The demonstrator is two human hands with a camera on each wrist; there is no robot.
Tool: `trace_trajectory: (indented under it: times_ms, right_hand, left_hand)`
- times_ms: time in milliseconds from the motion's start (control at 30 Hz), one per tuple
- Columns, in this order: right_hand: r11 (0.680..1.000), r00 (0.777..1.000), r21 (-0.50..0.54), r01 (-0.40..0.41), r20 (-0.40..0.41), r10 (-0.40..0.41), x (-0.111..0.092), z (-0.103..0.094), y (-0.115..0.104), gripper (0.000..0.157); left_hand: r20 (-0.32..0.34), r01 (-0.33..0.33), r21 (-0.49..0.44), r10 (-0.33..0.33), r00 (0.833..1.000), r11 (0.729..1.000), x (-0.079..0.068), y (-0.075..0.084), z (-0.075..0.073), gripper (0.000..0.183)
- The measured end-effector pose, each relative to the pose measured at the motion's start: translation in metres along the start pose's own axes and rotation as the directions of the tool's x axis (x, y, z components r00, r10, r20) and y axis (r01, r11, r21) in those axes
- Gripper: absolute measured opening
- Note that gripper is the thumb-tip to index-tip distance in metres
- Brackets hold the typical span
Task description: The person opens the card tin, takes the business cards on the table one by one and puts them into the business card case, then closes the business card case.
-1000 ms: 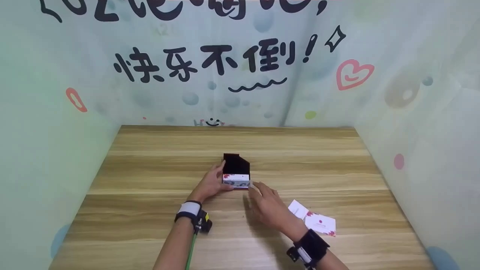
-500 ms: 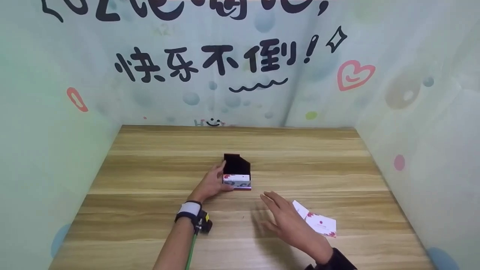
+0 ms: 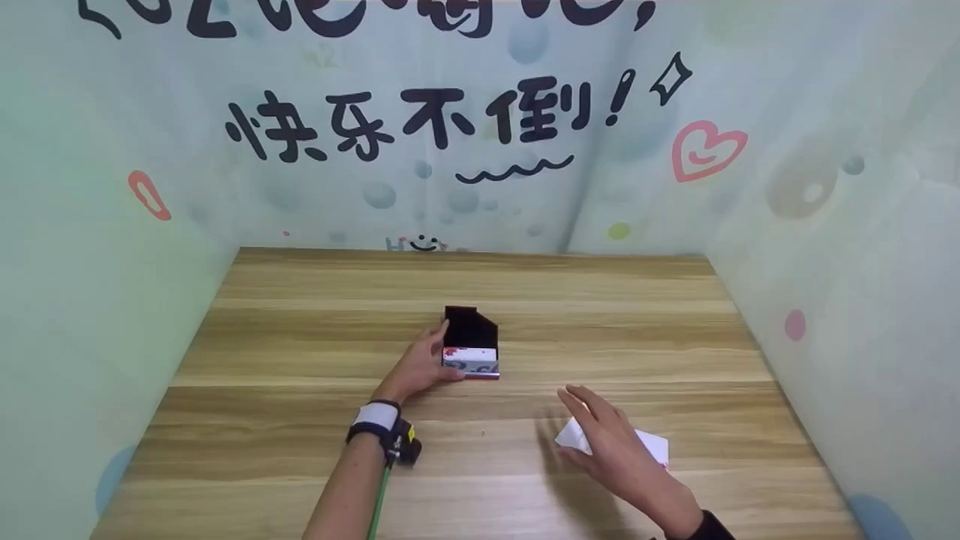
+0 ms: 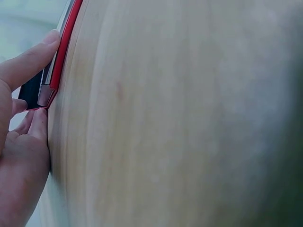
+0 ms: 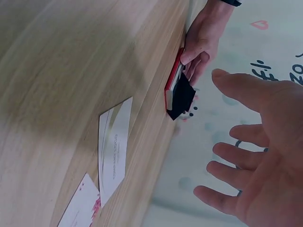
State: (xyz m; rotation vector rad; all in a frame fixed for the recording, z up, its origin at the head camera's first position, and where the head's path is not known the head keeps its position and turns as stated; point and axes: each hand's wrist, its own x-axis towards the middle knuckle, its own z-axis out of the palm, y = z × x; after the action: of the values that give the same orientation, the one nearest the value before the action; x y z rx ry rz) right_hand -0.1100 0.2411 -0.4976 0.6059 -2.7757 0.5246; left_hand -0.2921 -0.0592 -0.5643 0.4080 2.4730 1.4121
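A business card case (image 3: 472, 328), red outside and black inside, lies with its lid up near the middle of the table. Business cards (image 3: 470, 355) sit in its front part. My left hand (image 3: 415, 369) grips the case by its left side, thumb at the front edge; the left wrist view shows that thumb (image 4: 35, 59) on the metal edge. To the right, my right hand (image 3: 619, 461) hovers with spread fingers over two loose business cards. In the right wrist view these are a white card (image 5: 115, 153) with a gold curve and a floral card (image 5: 81, 203).
The wood-grain table (image 3: 315, 300) is bordered by printed fabric walls (image 3: 352, 202) at the back and both sides. A green cord (image 3: 380, 499) runs along the left forearm from the wrist camera (image 3: 405, 442).
My right hand has left the case and moved right and towards me, now over the loose cards with fingers spread. My left hand and the case stay in place.
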Motion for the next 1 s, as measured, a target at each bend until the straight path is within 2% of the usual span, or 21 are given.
trace_trajectory:
  times_ms: [233, 533, 767, 833, 1000]
  right_hand:
    - [1.0, 1.0, 0.014, -0.021, 0.011, 0.021, -0.018, -0.005, 0.007, 0.077]
    - [0.997, 0.996, 0.022, -0.074, -0.043, 0.075, -0.032, -0.009, 0.031, 0.079]
    - [0.992, 0.993, 0.018, -0.122, -0.008, 0.122, -0.043, -0.01, 0.044, 0.078]
    - [0.994, 0.994, -0.001, -0.112, -0.017, 0.112, -0.046, -0.01, 0.048, 0.078]
    - [0.988, 0.987, -0.004, -0.154, 0.052, 0.154, -0.052, -0.014, 0.056, 0.079]
  left_hand:
    - [-0.004, -0.001, -0.018, 0.001, 1.0, 1.0, -0.001, 0.0, 0.002, 0.104]
    - [-0.008, -0.009, -0.018, 0.009, 1.0, 1.0, 0.001, 0.002, 0.001, 0.105]
    - [-0.003, -0.001, -0.021, 0.001, 1.0, 1.0, 0.0, 0.003, 0.001, 0.104]
    - [-0.002, -0.012, -0.036, 0.012, 1.0, 0.999, 0.001, 0.002, 0.001, 0.104]
    - [0.004, -0.033, -0.056, 0.033, 0.999, 0.998, 0.002, -0.002, 0.001, 0.106]
